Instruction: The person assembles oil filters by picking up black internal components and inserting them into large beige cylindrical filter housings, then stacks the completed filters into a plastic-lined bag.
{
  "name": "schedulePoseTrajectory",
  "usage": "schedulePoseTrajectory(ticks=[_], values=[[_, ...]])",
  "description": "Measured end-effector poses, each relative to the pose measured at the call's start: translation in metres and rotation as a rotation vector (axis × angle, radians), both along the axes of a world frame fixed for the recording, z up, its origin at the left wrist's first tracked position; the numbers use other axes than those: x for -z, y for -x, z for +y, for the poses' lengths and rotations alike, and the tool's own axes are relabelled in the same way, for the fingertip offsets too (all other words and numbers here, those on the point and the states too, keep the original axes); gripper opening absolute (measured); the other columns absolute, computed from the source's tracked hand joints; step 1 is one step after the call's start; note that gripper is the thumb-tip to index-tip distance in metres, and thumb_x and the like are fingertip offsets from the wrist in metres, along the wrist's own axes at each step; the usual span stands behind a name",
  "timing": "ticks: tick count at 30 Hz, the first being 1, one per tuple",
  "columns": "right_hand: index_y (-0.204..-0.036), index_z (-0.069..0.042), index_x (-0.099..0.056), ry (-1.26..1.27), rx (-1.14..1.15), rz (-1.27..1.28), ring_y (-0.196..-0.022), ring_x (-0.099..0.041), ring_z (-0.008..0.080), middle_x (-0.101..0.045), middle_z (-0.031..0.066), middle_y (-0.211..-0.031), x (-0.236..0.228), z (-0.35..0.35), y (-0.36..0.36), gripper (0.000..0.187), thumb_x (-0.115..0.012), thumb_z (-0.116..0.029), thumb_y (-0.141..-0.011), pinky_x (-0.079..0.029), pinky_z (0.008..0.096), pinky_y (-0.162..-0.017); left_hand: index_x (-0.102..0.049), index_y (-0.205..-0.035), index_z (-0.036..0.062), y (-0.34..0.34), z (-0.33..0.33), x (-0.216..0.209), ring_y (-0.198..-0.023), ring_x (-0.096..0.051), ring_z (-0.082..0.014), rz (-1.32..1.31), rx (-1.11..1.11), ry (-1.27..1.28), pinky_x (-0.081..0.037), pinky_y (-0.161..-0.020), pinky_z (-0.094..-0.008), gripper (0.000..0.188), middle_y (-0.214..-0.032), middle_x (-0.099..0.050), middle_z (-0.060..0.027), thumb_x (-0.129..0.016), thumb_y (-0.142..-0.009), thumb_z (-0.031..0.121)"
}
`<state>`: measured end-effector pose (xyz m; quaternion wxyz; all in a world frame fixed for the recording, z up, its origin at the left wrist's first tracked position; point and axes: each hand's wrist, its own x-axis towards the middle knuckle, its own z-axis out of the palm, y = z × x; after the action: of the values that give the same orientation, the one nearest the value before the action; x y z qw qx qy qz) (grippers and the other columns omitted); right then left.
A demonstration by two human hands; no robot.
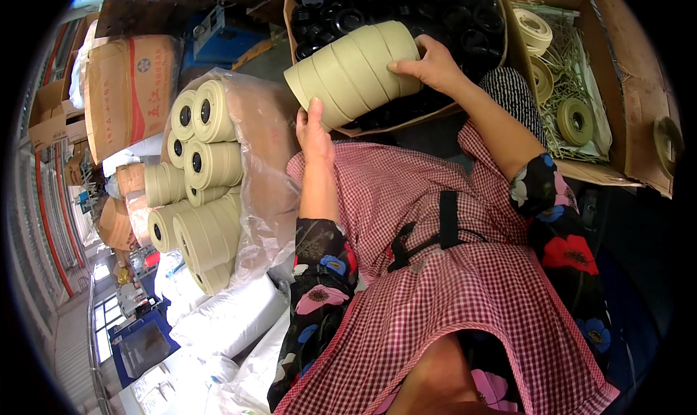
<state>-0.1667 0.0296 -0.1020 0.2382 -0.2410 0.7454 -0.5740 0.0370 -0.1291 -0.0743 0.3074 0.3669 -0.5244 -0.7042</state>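
Observation:
Between my two hands lies a stack of pale yellow-green strap rolls (352, 70), pressed side by side into one thick cylinder and tilted up to the right. My left hand (316, 136) holds its lower left end, with the thumb on the near side. The right hand (430, 67) grips the other end, its thumb over the side and the fingers round the end face. Underneath is a cardboard box (502, 23) full of black round plastic pieces (348, 19). The stack hides part of them.
At left, a plastic-lined carton (265, 139) holds several similar stacks (210, 165) with black cores. An open box (621, 88) at right contains loose rolls (573, 121) and thin strips. White sacks (232, 317) lie at lower left; a brown carton (131, 92) stands beyond.

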Motion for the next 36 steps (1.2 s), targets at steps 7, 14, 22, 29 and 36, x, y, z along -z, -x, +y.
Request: schedulePoseTrajectory(ticks=[7,14,22,29,36], values=[[-0.103,0.005,-0.056,-0.024,-0.124,0.15,-0.086,-0.059,0.0215,-0.061,0.0151,-0.093,-0.014,0.008,0.003,0.063,-0.078,-0.036,-0.061,-0.048,0.0301,-0.075,-0.047,-0.119,-0.0001,-0.004,0.0,-0.001,-0.109,-0.049,-0.0195,-0.011,0.016,-0.02,-0.038,-0.095,-0.0327,0.053,-0.118,-0.053,-0.0088,-0.068,-0.081,0.029],[-0.102,0.007,-0.055,-0.046,-0.086,0.005,-0.086,-0.059,0.0224,-0.061,0.0158,-0.093,-0.003,0.012,0.003,0.065,-0.079,-0.038,-0.061,-0.049,0.031,-0.075,-0.046,-0.119,-0.0007,0.002,-0.001,0.004,-0.109,-0.049,-0.0195,0.048,0.03,-0.068,-0.038,-0.095,-0.0328,0.052,-0.118,-0.053,-0.0092,-0.067,-0.082,0.029],[-0.109,0.003,-0.051,0.063,-0.004,0.027,-0.093,-0.058,0.0231,-0.059,0.0165,-0.103,-0.001,-0.002,-0.019,0.074,-0.081,-0.04,-0.057,-0.047,0.0337,-0.08,-0.042,-0.125,0.0028,-0.014,-0.004,0.01,-0.111,-0.048,-0.0207,0.083,0.044,-0.076,-0.039,-0.094,-0.0335,0.056,-0.121,-0.05,-0.0101,-0.068,-0.082,0.027],[-0.107,0.002,-0.051,0.19,0.081,0.046,-0.09,-0.056,0.0169,-0.058,0.0098,-0.098,-0.049,0.018,-0.027,0.053,-0.078,-0.024,-0.068,-0.045,0.0286,-0.08,-0.047,-0.114,0.0039,-0.03,0.02,-0.016,-0.1,-0.05,-0.0154,0.194,0.058,-0.128,-0.039,-0.089,-0.0283,0.044,-0.11,-0.053,-0.0058,-0.064,-0.085,0.032],[-0.109,0.003,-0.052,0.512,-0.194,0.359,-0.091,-0.056,0.0153,-0.058,0.0081,-0.099,-0.171,-0.042,-0.051,0.052,-0.077,-0.016,-0.068,-0.045,0.0278,-0.081,-0.03,-0.137,0.0076,-0.062,0.016,-0.072,-0.126,-0.037,-0.0224,0.536,-0.119,-0.049,-0.033,-0.103,-0.0372,0.061,-0.137,-0.039,-0.0063,-0.046,-0.091,0.044]])
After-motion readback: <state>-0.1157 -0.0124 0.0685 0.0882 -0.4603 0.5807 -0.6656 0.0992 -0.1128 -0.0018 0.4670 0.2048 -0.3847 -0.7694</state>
